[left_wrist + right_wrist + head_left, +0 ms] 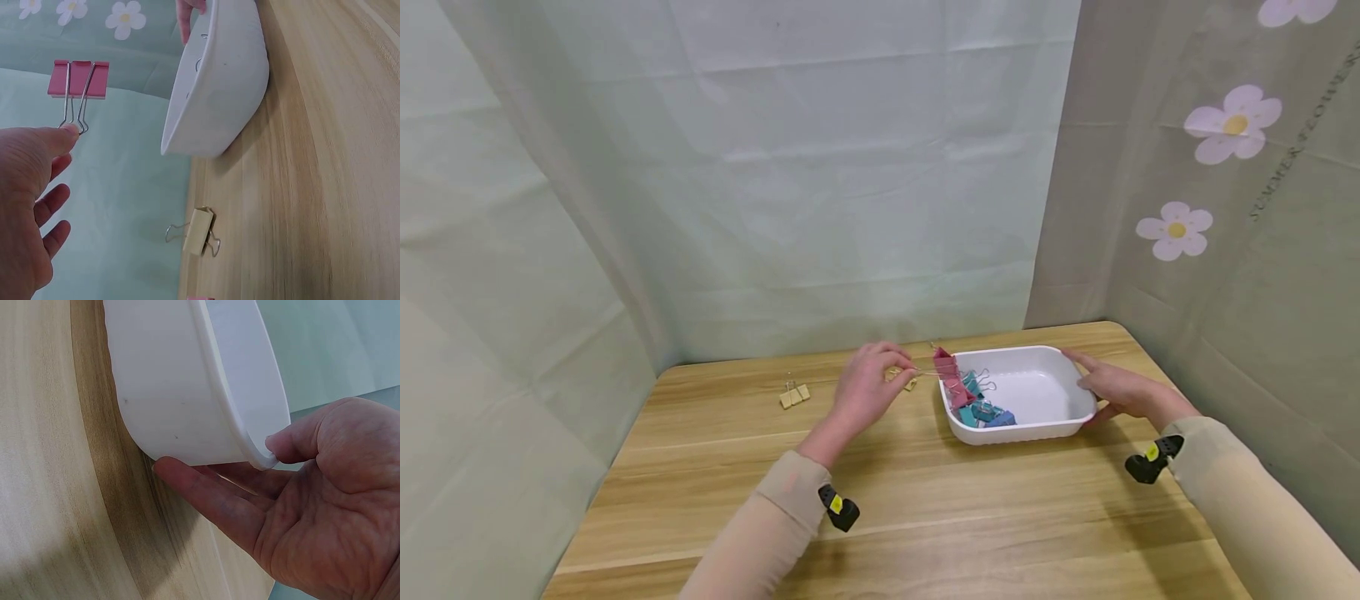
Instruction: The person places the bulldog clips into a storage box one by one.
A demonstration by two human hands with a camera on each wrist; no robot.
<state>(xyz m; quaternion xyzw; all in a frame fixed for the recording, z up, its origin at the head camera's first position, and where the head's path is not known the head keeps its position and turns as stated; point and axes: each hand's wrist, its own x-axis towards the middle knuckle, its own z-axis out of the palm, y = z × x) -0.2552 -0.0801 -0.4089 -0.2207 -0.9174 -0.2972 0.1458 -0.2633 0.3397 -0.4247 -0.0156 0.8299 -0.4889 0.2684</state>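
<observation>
My left hand (871, 385) pinches the wire handles of a pink binder clip (79, 80) between thumb and forefinger. In the head view that clip overlaps the left rim of a white tray (1048, 392). My right hand (1120, 390) grips the tray's right end, thumb over the rim (253, 453) and fingers against the outer wall. Inside the tray's left end lie another pink clip (957, 393), several teal clips (985, 410) and a blue one (1002, 419). A yellow binder clip (199, 231) rests on the table just left of the tray, partly behind my left hand in the head view.
Farther left on the wooden table (715, 483) sits another yellow binder clip (794, 396). A sliver of something pink (201, 298) shows at the bottom of the left wrist view. Pale curtains (850, 208) hang behind the table and at both sides.
</observation>
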